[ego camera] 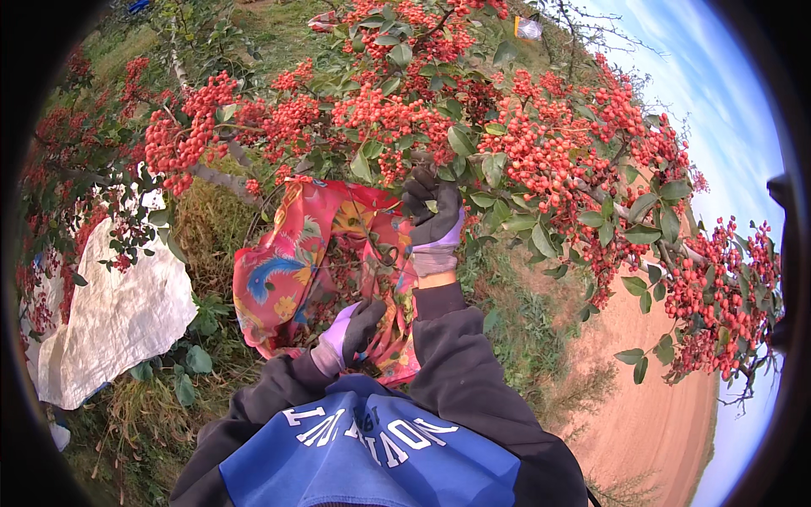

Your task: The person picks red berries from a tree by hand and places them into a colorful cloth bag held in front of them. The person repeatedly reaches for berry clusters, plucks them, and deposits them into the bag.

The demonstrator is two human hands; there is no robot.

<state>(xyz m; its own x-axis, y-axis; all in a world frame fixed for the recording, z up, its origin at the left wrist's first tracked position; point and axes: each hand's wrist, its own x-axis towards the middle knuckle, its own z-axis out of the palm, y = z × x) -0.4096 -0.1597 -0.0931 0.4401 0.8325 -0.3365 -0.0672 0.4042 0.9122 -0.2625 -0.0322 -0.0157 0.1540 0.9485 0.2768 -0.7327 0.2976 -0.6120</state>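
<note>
My right hand (434,206), in a black-and-purple work glove, is raised among the leaves just under the clusters of red berries (393,120); its fingers are curled, and foliage hides what they touch. Lower down, my left hand (361,329), gloved alike, is at the near side of a red floral cloth bag (275,269). Its fingers are bent downward and whether they grip anything is unclear. The bag hangs wide at the mouth below the branch, with small red berries and leaf bits (345,263) inside. A dark curved hook (386,253) shows over the bag's mouth.
Berry-laden branches (222,180) spread across the view, with more clusters (722,304) at the right. A whitish woven sheet (120,310) lies at the left over grass and weeds. Bare tilled soil (640,405) stretches away at the right.
</note>
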